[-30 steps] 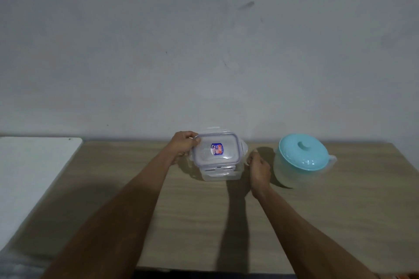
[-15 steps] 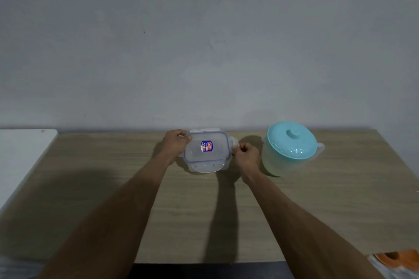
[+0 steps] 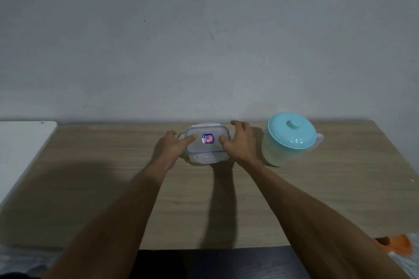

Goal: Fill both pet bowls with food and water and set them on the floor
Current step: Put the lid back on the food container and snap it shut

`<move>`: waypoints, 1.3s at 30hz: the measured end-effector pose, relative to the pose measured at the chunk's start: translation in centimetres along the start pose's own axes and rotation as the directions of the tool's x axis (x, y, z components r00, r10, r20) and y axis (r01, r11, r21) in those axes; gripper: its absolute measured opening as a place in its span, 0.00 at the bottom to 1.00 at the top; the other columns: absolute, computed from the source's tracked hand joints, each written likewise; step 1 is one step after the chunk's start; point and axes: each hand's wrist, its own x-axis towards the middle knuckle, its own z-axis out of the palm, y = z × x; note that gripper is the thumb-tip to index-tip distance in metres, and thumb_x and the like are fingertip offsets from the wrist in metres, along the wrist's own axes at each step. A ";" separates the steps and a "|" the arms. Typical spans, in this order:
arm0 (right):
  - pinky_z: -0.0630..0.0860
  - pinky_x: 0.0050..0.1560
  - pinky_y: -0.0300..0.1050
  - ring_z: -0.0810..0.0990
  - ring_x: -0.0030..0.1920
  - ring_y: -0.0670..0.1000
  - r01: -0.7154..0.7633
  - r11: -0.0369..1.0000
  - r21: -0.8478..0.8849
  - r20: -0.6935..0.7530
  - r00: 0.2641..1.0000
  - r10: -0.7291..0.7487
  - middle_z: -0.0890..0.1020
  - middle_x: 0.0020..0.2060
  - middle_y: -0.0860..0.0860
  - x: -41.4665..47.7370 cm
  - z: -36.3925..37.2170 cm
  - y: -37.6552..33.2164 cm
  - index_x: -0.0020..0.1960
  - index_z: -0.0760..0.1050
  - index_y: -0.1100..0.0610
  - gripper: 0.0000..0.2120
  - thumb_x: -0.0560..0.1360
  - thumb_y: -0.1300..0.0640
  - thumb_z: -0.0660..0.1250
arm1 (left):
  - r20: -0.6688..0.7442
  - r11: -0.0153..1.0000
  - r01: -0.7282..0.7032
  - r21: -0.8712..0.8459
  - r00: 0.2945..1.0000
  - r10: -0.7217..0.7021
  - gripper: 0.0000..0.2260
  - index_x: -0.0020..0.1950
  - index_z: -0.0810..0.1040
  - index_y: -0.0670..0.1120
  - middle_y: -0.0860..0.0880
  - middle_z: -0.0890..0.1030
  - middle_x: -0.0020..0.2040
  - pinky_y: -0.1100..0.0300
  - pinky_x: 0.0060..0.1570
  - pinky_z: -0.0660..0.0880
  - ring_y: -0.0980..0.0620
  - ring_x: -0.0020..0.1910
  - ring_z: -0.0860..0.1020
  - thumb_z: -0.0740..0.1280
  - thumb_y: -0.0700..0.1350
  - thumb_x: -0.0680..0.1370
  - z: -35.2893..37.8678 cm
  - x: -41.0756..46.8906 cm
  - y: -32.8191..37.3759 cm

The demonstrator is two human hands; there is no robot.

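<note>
A clear plastic food container (image 3: 205, 154) with a clip-on lid and a blue-red sticker sits at the back middle of the wooden table (image 3: 113, 188). My left hand (image 3: 175, 146) holds its left side, thumb pressed on the lid. My right hand (image 3: 240, 142) grips its right side, thumb on the lid and fingers spread behind it. To the right stands a translucent water jug (image 3: 288, 140) with a light-blue lid, apart from my right hand. No pet bowl is clearly in view.
A white surface (image 3: 22, 142) adjoins the table on the left. A grey wall rises just behind the table. An orange object (image 3: 396, 243) shows at the lower right edge, below the table's front.
My right hand has gone from pinching the right clip to lying spread over the container's right side. My left thumb now rests on the lid. The camera has tilted down.
</note>
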 end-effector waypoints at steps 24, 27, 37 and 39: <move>0.64 0.67 0.63 0.58 0.75 0.59 0.573 0.641 -0.510 0.618 0.763 -0.190 0.58 0.77 0.51 3.4 2.4 -2.6 0.80 0.42 0.49 0.62 0.59 0.34 0.77 | 0.135 0.981 -0.151 -0.121 0.977 0.167 0.21 0.65 0.73 0.40 0.45 0.78 0.53 0.56 0.45 0.77 0.48 0.50 0.78 0.74 0.39 0.74 0.3 -2.7 -1.0; 0.65 0.66 0.64 0.60 0.73 0.59 0.575 0.639 -0.511 0.606 0.768 -0.206 0.61 0.75 0.50 3.4 2.6 -2.5 0.79 0.44 0.49 0.62 0.58 0.34 0.77 | 0.140 0.982 -0.148 -0.119 0.976 0.164 0.21 0.65 0.73 0.40 0.43 0.79 0.55 0.55 0.46 0.77 0.47 0.50 0.78 0.74 0.40 0.74 0.3 -2.3 -1.2; 0.65 0.66 0.66 0.60 0.73 0.59 0.576 0.640 -0.509 0.614 0.764 -0.199 0.60 0.75 0.50 3.4 2.5 -2.8 0.79 0.44 0.49 0.62 0.58 0.34 0.78 | 0.146 0.973 -0.164 -0.159 0.971 0.188 0.18 0.62 0.74 0.43 0.45 0.79 0.52 0.62 0.37 0.76 0.49 0.48 0.79 0.73 0.40 0.74 0.5 -2.1 -1.8; 0.64 0.67 0.66 0.59 0.74 0.59 0.577 0.641 -0.505 0.632 0.754 -0.180 0.59 0.76 0.50 3.5 2.3 -2.9 0.79 0.43 0.49 0.63 0.58 0.34 0.78 | 0.184 0.977 -0.148 -0.154 0.967 0.176 0.16 0.59 0.74 0.45 0.46 0.80 0.53 0.62 0.37 0.77 0.49 0.48 0.80 0.74 0.41 0.74 0.2 -1.9 -1.8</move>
